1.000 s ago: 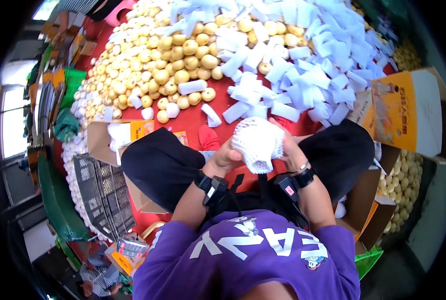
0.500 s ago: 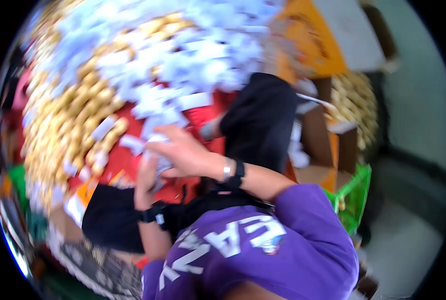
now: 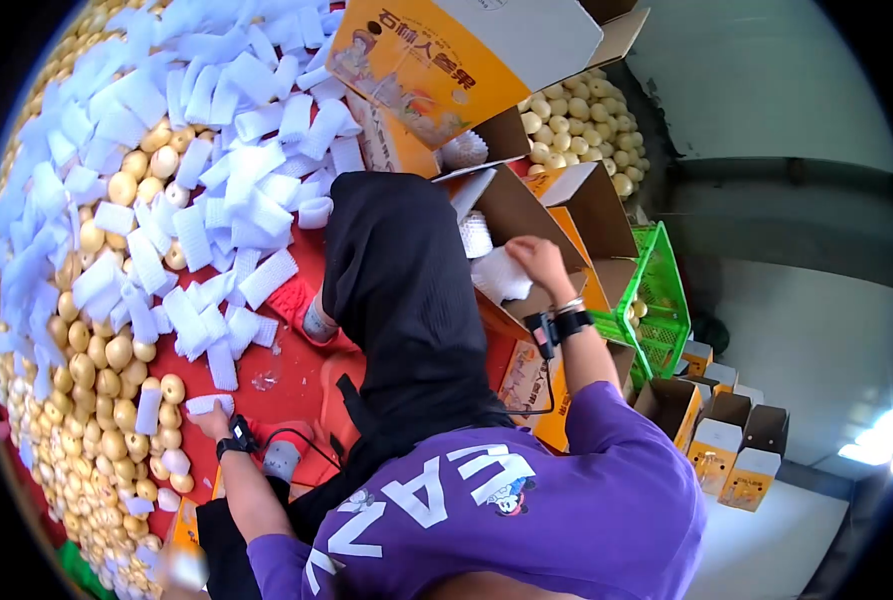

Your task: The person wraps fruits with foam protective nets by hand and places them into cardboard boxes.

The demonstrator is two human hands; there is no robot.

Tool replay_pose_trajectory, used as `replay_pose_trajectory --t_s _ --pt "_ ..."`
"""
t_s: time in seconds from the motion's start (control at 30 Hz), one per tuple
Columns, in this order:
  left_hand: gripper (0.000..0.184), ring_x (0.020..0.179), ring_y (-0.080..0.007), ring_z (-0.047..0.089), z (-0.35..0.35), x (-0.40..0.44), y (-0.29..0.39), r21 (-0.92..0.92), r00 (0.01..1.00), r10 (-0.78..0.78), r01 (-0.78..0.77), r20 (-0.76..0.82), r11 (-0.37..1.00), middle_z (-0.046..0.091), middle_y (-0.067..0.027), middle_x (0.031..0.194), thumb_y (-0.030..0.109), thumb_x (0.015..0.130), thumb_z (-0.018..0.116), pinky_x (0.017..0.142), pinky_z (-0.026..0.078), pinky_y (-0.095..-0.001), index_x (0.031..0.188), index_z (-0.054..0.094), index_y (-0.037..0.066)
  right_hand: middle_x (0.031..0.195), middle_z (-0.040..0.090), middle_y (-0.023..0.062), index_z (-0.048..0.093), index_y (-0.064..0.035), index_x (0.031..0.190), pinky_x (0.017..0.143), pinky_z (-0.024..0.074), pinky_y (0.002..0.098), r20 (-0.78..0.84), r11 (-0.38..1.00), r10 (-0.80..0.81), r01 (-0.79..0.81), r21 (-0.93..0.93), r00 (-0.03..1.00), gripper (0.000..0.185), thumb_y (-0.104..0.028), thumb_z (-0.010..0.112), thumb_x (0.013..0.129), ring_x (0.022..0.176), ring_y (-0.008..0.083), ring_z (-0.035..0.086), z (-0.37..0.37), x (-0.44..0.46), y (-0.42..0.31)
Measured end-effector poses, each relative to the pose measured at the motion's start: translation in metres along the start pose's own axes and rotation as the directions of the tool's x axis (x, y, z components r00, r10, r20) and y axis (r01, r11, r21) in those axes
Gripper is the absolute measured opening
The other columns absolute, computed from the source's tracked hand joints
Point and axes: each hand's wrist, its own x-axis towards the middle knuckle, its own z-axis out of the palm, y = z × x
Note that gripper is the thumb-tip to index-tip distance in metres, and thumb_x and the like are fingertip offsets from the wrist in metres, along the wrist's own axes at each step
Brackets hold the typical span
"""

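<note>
red floor covering (image 3: 276, 372) is overlaid along its left side with a broad heap of yellow fruit (image 3: 111, 385), and much of the heap is hidden under white and bluish foam sleeves (image 3: 231, 205). at the heap's lower edge, a single white sleeve (image 3: 209, 404) is pinched by the left hand (image 3: 207, 422), just beside the nearest fruit. the right hand (image 3: 541, 262) is held at the opening of a cardboard box (image 3: 531, 212) with its fingers bent, and a white wrapped piece (image 3: 501, 275) is seen inside, right under them; whether it is gripped or only touched cannot be told. a second wrapped piece (image 3: 474, 235) is lodged next to it (its netted texture is plainly shown). between the hands, a bent leg in black trousers (image 3: 396, 270) is stretched across the view. above the box, an orange printed carton (image 3: 436, 75) is propped, and beyond the box a green basket (image 3: 669, 290) is placed, with some fruit held in it. black bands are worn on both wrists.
</note>
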Motion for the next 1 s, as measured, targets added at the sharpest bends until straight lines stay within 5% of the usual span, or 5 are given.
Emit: replay_pose_trajectory --t_s 0.2,0.43,0.73,0.93,1.0 --pt "0.063 0.096 -0.0291 0.055 -0.045 0.003 0.024 -0.300 0.992 0.110 -0.089 0.053 0.950 0.052 -0.0180 0.111 0.007 0.064 0.052 0.083 0.044 -0.0360 0.124 0.036 0.001 0.084 0.063 0.0081 0.060 0.0037 0.095 0.071 0.0454 0.0248 -0.481 0.915 -0.256 0.371 0.160 0.839 0.020 -0.012 0.056 0.083 0.080 0.0131 0.059 -0.053 -0.011 -0.117" --pt "0.043 0.060 -0.0059 0.052 -0.153 -0.165 0.171 -0.753 0.378 0.742 -0.155 0.553 0.640 0.056 0.0002 0.080 0.013 0.077 0.064 0.047 0.044 -0.0209 0.116 0.048 0.007 0.110 0.053 0.0198 0.047 -0.0003 0.117 0.079 0.0455 0.0362 0.154 0.391 -0.914 0.713 0.582 0.375 0.049 -0.017 0.063 0.073 0.095 0.0341 0.055 0.034 -0.076 -0.317" --pt "0.025 0.075 -0.0067 0.055 -0.129 -0.187 0.132 -0.854 0.561 0.659 0.200 0.501 0.480 0.057 0.0000 0.080 0.024 0.082 0.061 0.064 0.044 -0.0214 0.093 0.053 0.003 0.075 0.057 0.0131 0.054 0.0045 0.085 0.066 0.0430 0.0313 0.532 0.608 -0.794 0.379 0.698 0.294 0.018 -0.014 0.051 0.084 0.070 0.0233 0.056 0.137 -0.097 -0.341" --pt "0.033 0.057 -0.0070 0.055 -0.133 -0.193 0.144 -0.495 0.625 0.687 0.759 0.372 -0.423 0.062 -0.0066 0.095 0.029 0.087 0.049 0.035 0.032 -0.0145 0.109 0.050 0.004 0.065 0.052 0.0036 0.053 0.0014 0.077 0.056 0.0395 0.0263 0.606 0.587 -0.698 -0.179 0.789 0.382 0.020 -0.017 0.051 0.086 0.060 0.0100 0.046 0.269 -0.099 -0.350" --pt "0.027 0.057 -0.0066 0.054 -0.127 -0.180 0.126 -0.616 0.663 0.578 0.720 0.475 -0.319 0.062 -0.0050 0.091 0.021 0.086 0.050 0.034 0.030 -0.0147 0.108 0.051 0.005 0.062 0.054 0.0091 0.056 0.0037 0.075 0.056 0.0412 0.0296 0.575 0.609 -0.793 0.234 0.758 0.201 0.026 -0.021 0.055 0.083 0.060 0.0131 0.050 0.305 -0.097 -0.371"
